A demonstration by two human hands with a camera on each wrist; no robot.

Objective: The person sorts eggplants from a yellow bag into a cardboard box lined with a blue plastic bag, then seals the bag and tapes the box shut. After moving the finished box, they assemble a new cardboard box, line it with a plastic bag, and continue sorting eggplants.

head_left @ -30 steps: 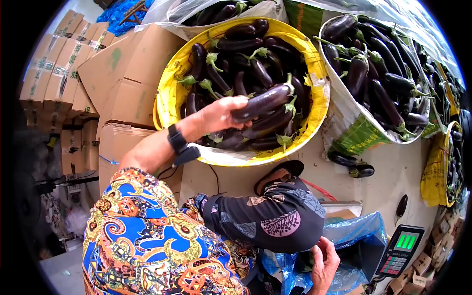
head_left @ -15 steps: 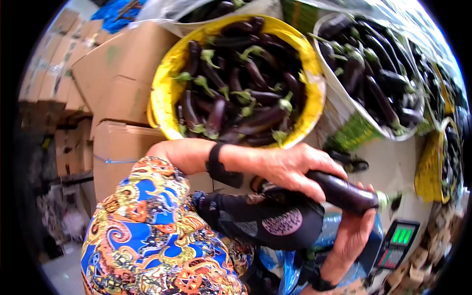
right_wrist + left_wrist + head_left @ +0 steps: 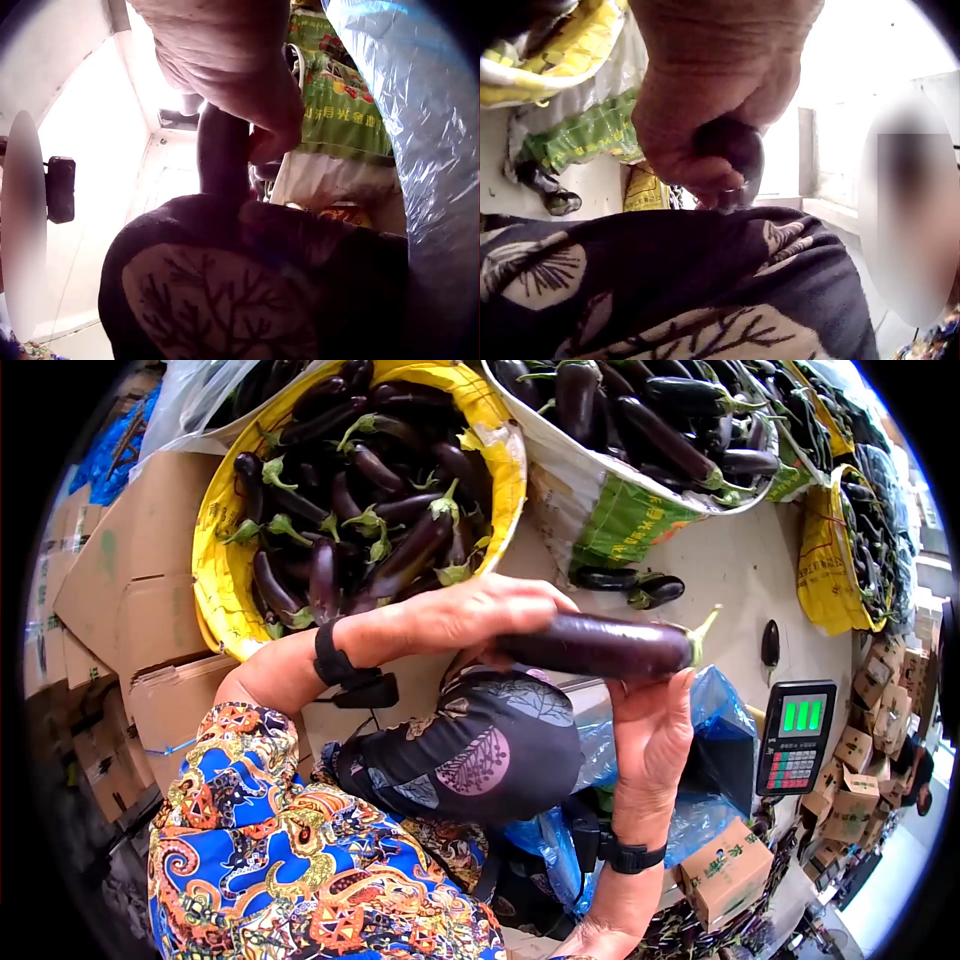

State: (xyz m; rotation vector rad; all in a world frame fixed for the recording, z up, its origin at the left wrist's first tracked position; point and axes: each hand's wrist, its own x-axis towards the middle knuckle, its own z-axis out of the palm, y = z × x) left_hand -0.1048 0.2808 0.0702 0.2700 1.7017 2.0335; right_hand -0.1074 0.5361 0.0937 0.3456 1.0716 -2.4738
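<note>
Both hands hold one long, glossy dark purple eggplant (image 3: 610, 645) above the knee, its green stem pointing right. My left hand (image 3: 490, 610) grips the blunt end from above; in the left wrist view, fingers of the left hand (image 3: 697, 112) curl round the dark eggplant (image 3: 731, 150). From below, my right hand (image 3: 650, 730) holds the stem end, with the fingers mostly hidden behind it. In the right wrist view the right hand (image 3: 232, 75) wraps the eggplant (image 3: 221, 154). Just beyond the left hand stands a yellow-lined basket (image 3: 510, 470) heaped with eggplants.
A white-rimmed basket (image 3: 640, 525) of eggplants stands at the back. Loose eggplants (image 3: 655, 592) lie on the floor. Beside the right hand are a blue plastic bag (image 3: 715, 705) and a scale display (image 3: 797, 738). Flattened cartons (image 3: 165, 550) stack at left, a small carton (image 3: 728, 872) at lower right.
The left hand has carried an eggplant from over the yellow basket toward the right. The right hand has risen from beside the knee and taken hold of its stem end. The head view has shifted right.
</note>
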